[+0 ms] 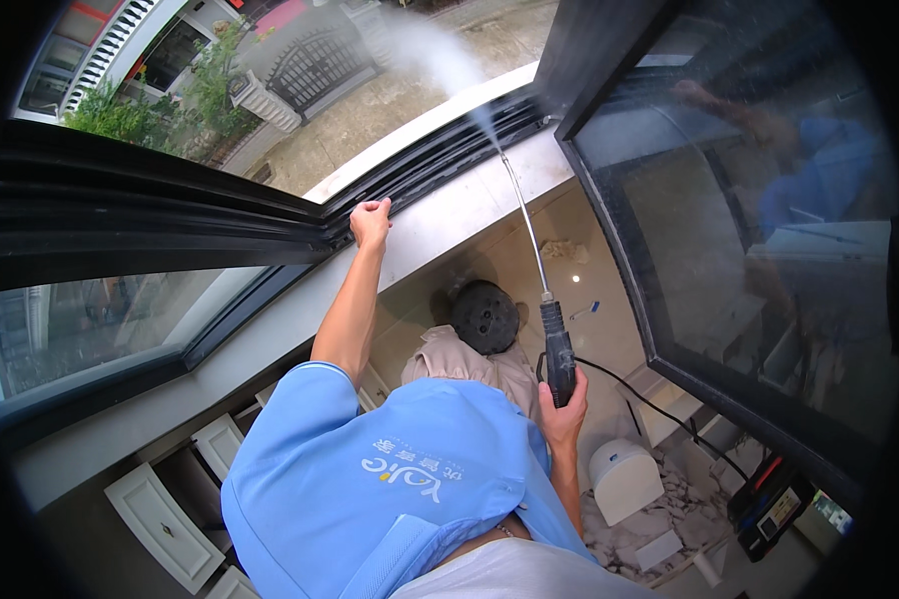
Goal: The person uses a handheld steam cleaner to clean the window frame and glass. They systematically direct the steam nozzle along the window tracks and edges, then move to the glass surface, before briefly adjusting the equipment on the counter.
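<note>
My right hand [565, 410] grips the black handle of a spray gun [558, 352]. Its long metal lance [526, 217] points away over the white window sill [457, 217]. A cone of white mist [449, 64] shoots from the nozzle across the black window track [442, 161] and outdoors. At the left corner of that track, my left hand [372, 222] is curled against the frame; whether anything sits between its fingers is hidden. On the right, a dark-framed glass sash [719, 247] stands swung inward. Another black-framed window part [157, 217] is on the left.
A black hose [644, 404] runs from the gun toward a black and red machine [768, 502] at lower right. Below the sill are a round black object [485, 316], a crumpled cloth [565, 252] and a small brush [586, 311]. White drawer fronts [166, 528] stand at lower left.
</note>
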The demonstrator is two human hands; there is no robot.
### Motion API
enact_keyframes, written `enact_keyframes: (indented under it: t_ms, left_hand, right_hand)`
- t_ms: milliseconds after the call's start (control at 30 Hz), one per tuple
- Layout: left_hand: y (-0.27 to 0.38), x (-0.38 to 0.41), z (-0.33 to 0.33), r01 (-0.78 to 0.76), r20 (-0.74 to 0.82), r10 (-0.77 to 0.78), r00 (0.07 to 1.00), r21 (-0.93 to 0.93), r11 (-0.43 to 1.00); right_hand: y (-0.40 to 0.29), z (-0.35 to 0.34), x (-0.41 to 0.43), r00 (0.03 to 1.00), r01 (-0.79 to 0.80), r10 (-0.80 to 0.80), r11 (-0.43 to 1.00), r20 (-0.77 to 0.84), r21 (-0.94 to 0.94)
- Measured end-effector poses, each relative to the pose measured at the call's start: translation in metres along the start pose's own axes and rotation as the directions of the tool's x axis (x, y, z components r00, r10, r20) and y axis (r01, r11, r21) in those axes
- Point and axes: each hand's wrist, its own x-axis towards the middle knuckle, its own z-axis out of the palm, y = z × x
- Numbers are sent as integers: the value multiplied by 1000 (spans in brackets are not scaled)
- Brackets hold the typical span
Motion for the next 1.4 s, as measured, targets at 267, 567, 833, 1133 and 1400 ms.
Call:
enact_keyframes:
  t_ms: [267,567,833,1133,1400]
  left_hand:
    - [-40,-40,-48,-71,325,81,942,-43,997]
    - [-115,-166,-107,-309,679,-132,722,487,817]
    - [-116,-234,-174,-314,648,-409,642,709,631]
    - [-150,-344,-193,-165,752,-659,25,653,739]
    - [-196,-435,-171,-337,891,-384,240,448,828]
  right_hand:
    - [-35,12,26,951,86,-88,996,295,21]
    - [-61,55,64,767,406,-385,911,514,77]
    - [-75,57,79,688,516,-454,855,566,59]
    - [-73,22,100,694,481,-449,871,563,101]
    - [-70,24,108,689,488,-484,860,539,148]
